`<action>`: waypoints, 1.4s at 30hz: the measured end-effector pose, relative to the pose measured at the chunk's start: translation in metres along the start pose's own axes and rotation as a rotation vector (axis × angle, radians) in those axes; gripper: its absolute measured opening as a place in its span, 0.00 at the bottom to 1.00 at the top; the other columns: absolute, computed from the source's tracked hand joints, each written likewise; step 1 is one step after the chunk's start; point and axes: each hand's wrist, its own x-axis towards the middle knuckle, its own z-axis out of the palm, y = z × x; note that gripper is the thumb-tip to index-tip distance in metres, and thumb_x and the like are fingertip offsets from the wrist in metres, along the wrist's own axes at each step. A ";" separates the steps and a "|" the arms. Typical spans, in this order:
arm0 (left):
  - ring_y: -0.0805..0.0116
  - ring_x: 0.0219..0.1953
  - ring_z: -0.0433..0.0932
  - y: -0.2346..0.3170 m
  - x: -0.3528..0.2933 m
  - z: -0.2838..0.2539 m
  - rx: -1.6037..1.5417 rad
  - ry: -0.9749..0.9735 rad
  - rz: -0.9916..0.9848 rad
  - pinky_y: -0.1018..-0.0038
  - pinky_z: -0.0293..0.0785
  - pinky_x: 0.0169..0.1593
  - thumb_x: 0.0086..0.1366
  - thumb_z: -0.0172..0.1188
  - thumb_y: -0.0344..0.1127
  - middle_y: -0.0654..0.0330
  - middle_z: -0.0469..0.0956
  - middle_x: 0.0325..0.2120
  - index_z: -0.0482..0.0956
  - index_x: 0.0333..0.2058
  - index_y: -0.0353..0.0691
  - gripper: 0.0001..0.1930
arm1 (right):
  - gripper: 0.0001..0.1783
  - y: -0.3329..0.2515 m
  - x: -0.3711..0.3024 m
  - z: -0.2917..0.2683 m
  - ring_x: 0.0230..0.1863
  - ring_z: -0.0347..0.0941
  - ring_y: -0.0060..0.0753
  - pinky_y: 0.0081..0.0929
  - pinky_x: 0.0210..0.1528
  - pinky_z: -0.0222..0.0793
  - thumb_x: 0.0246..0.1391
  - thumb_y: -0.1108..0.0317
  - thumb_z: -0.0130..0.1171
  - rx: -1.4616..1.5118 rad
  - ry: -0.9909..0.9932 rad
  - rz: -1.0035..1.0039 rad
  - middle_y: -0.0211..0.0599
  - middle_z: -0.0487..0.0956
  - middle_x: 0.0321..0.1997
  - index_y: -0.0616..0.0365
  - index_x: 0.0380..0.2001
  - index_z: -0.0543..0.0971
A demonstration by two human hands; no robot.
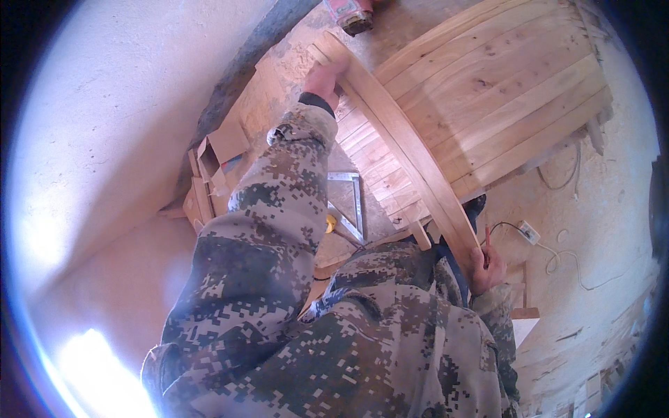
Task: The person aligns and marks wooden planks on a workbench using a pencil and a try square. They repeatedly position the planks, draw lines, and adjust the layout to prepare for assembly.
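A long, narrow wooden board (404, 139) runs diagonally from the upper centre of the frame to the lower right of centre, passing over a wide panel of joined planks (502, 90) that fills the upper right. The left hand (324, 80), at the upper centre-left, is clamped on the board's far end, its arm stretched out. The right hand (488, 272), right of centre, is at the near end, its fingers closed around a slim red pencil (487, 235) that points up the frame; the hand also rests against the board's edge, though how firmly it grips the wood I cannot tell. Holding both ends probably keeps so long a piece steady, and the pencil seems kept in the fingers to be ready for marking.

A metal triangular frame (358, 202) lies at the centre, beside the left sleeve (279, 188), perhaps within easy reach. A white power socket (529, 233) sits right of centre, its cable trailing on the floor, and an open cardboard box (226, 146) stands left of centre.
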 end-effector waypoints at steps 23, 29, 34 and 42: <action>0.60 0.45 0.81 0.009 -0.015 0.008 -0.019 -0.087 0.007 0.56 0.79 0.45 0.65 0.68 0.34 0.60 0.81 0.44 0.74 0.54 0.40 0.20 | 0.22 -0.009 -0.006 -0.010 0.32 0.80 0.51 0.44 0.36 0.72 0.61 0.47 0.59 0.007 -0.035 0.040 0.49 0.81 0.28 0.58 0.38 0.82; 0.64 0.36 0.81 0.006 -0.004 -0.012 0.844 -0.220 0.624 0.65 0.80 0.37 0.68 0.65 0.36 0.60 0.82 0.38 0.81 0.46 0.39 0.11 | 0.25 -0.002 -0.004 -0.004 0.33 0.80 0.53 0.45 0.37 0.73 0.59 0.44 0.59 0.054 -0.033 0.045 0.50 0.82 0.30 0.58 0.39 0.82; 0.68 0.37 0.79 0.001 0.009 -0.009 0.338 -0.188 0.023 0.69 0.78 0.40 0.68 0.65 0.42 0.61 0.81 0.35 0.83 0.43 0.37 0.13 | 0.24 -0.002 -0.002 -0.008 0.28 0.74 0.37 0.38 0.31 0.66 0.62 0.47 0.58 0.017 -0.008 0.053 0.45 0.78 0.25 0.61 0.35 0.81; 0.64 0.41 0.78 0.000 0.011 0.001 0.130 -0.106 -0.088 0.66 0.75 0.44 0.68 0.66 0.40 0.62 0.81 0.37 0.82 0.44 0.42 0.11 | 0.26 -0.016 0.002 -0.013 0.36 0.80 0.58 0.48 0.39 0.73 0.61 0.42 0.58 0.043 -0.050 0.090 0.51 0.82 0.31 0.56 0.38 0.83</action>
